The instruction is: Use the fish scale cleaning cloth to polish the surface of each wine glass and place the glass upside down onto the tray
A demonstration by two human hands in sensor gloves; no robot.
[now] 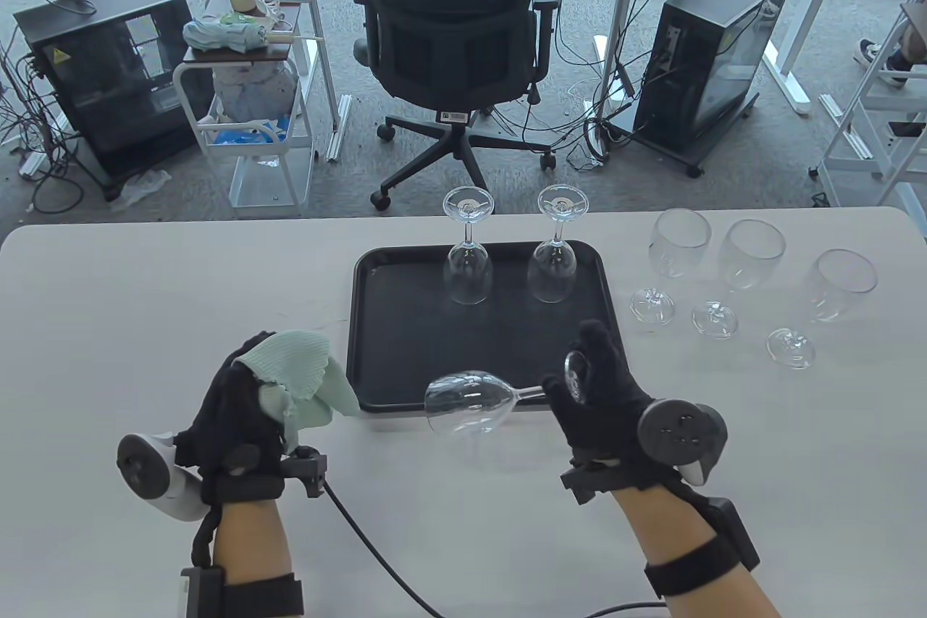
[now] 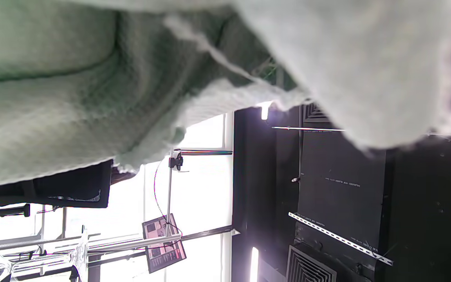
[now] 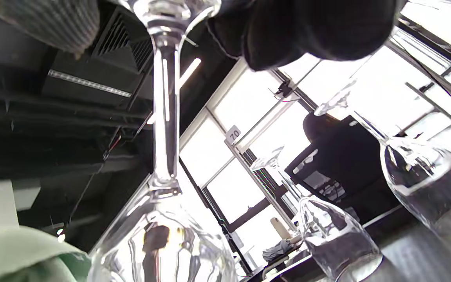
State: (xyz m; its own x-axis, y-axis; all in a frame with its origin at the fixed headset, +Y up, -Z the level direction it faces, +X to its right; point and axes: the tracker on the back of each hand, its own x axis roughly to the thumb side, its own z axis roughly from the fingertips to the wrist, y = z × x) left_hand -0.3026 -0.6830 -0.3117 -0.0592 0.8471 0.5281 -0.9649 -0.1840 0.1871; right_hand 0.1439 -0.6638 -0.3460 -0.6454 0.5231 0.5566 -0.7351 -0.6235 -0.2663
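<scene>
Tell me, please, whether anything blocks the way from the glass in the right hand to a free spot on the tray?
Nothing visible does. The right hand holds the wine glass sideways over the tray's near edge. The two upturned glasses stand at the tray's far side, leaving the near part bare. The cloth stays left, in the left hand.

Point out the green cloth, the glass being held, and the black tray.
cloth point(image 1: 293, 375), table view, middle of the fabric draped over the left hand.
held glass point(image 1: 467, 404), table view, on its bowl.
tray point(image 1: 405, 357), table view, bare floor near its front.
</scene>
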